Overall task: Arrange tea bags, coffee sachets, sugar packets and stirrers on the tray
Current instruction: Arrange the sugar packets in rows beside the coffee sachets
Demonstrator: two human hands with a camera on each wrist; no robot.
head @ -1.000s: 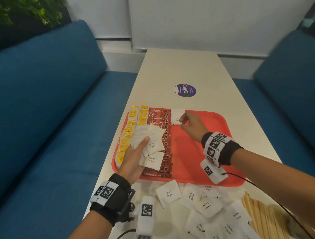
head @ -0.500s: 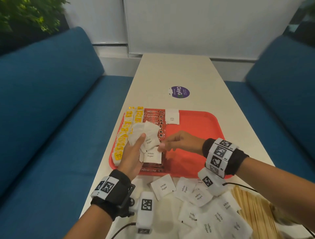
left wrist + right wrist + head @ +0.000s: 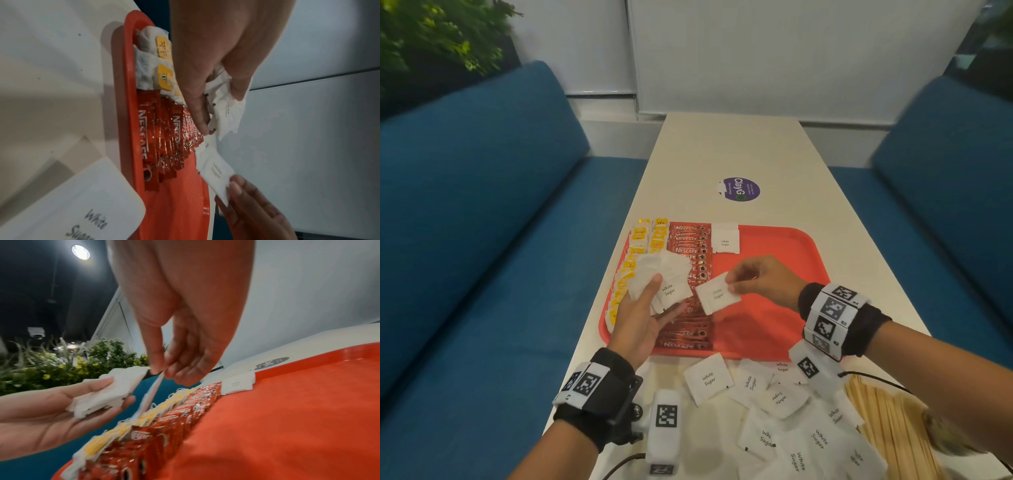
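A red tray (image 3: 784,260) lies on the table with yellow-tagged tea bags (image 3: 640,246) along its left side and a column of red coffee sachets (image 3: 690,260) beside them. One white sugar packet (image 3: 725,238) lies at the tray's far edge. My left hand (image 3: 650,308) holds a fanned bunch of sugar packets (image 3: 664,281) above the sachets, thumb on top. My right hand (image 3: 753,279) pinches a single sugar packet (image 3: 717,295) by its corner, just right of the bunch, above the tray. In the right wrist view that packet (image 3: 150,395) hangs edge-on from my fingertips (image 3: 158,369).
Several loose sugar packets (image 3: 774,401) lie on the table in front of the tray. Wooden stirrers (image 3: 890,425) are piled at the near right. A purple round sticker (image 3: 739,189) sits beyond the tray. Blue sofas flank the table on both sides.
My right hand left a sugar packet at the tray's far edge, came back to the bunch in my left hand, and has drawn one packet out to the right.
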